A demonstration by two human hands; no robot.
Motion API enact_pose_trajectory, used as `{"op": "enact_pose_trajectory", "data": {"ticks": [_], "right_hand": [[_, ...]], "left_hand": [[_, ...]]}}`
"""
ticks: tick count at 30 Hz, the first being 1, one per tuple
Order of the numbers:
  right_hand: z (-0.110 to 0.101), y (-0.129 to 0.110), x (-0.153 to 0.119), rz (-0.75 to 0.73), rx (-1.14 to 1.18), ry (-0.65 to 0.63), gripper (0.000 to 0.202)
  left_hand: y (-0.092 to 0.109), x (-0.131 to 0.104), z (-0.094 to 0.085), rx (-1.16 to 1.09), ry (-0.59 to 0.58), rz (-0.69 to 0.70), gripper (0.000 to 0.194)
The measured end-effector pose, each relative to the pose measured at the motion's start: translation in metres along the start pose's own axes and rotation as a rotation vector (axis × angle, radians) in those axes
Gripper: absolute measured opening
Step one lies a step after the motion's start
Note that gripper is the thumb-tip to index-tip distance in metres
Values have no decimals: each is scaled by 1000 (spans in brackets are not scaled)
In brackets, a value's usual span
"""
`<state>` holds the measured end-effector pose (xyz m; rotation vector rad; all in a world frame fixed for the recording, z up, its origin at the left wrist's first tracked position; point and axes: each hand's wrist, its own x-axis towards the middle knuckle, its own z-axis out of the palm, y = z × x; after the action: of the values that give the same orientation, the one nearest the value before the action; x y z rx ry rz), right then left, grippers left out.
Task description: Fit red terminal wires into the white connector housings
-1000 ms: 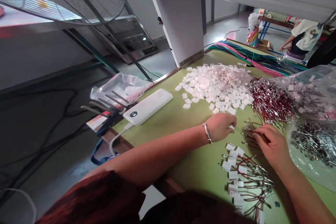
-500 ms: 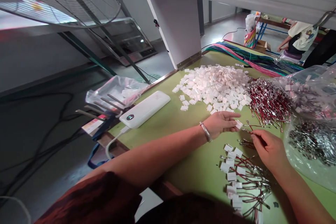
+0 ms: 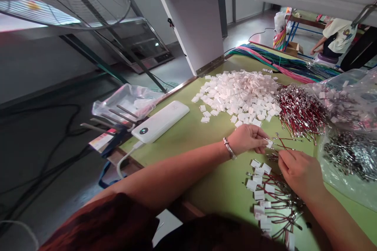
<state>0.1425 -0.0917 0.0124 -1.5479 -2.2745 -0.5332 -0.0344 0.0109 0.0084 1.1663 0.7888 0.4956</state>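
My left hand (image 3: pixel 246 139), with a bracelet at the wrist, pinches a small white connector housing (image 3: pixel 269 144) between thumb and fingers. Just to its right, the closed fingers of my right hand (image 3: pixel 300 170) hold a short red wire (image 3: pixel 276 150), its end close to the housing. Whether that end is inside the housing is too small to tell. Loose wires (image 3: pixel 290 139) lie right behind my fingertips. Below my hands lies a column of white housings (image 3: pixel 259 195) with dark red wires running out to the right. A heap of white housings (image 3: pixel 241 94) spreads beyond my left hand.
Behind my right hand is a pile of red wires (image 3: pixel 302 111) with metal ends. Clear bags (image 3: pixel 338 188) of parts lie at the right. A white power bank (image 3: pixel 161 121) with a cable sits left. Coloured wire bundles (image 3: pixel 282 66) cross the back; a person (image 3: pixel 338 37) sits beyond.
My left fingers, stretched out before, have curled in around the housing. My right hand has turned and shifted a little, bringing the wire up against or near the housing.
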Motion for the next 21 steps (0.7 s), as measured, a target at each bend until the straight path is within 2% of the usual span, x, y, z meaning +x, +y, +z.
{"op": "enact_pose_trajectory", "data": {"ticks": [4, 7, 12, 14, 16, 18, 19, 21], "right_hand": [[-3, -3, 2, -6, 20, -16, 25], [-4, -8, 1, 41, 120, -44, 28], [1, -13, -8, 75, 236, -201, 27], [3, -13, -10, 118, 269, -255, 26], [0, -14, -9, 177, 344, -325, 25], [-7, -16, -5, 180, 466, -429, 22], [-12, -17, -3, 149, 532, -495, 20], [-20, -16, 3, 76, 632, -611, 16]], "left_hand": [[-2, -3, 5, 98, -14, -2, 15], [-5, -4, 7, 66, -104, -50, 20], [-8, -5, 11, 79, -177, -108, 20], [-5, -8, 12, 172, -186, -105, 16], [4, -10, 7, 363, -183, -11, 17], [16, -12, -4, 634, -96, 175, 31], [22, -12, -11, 785, 16, 266, 39], [31, -10, -26, 1059, 256, 270, 31]]}}
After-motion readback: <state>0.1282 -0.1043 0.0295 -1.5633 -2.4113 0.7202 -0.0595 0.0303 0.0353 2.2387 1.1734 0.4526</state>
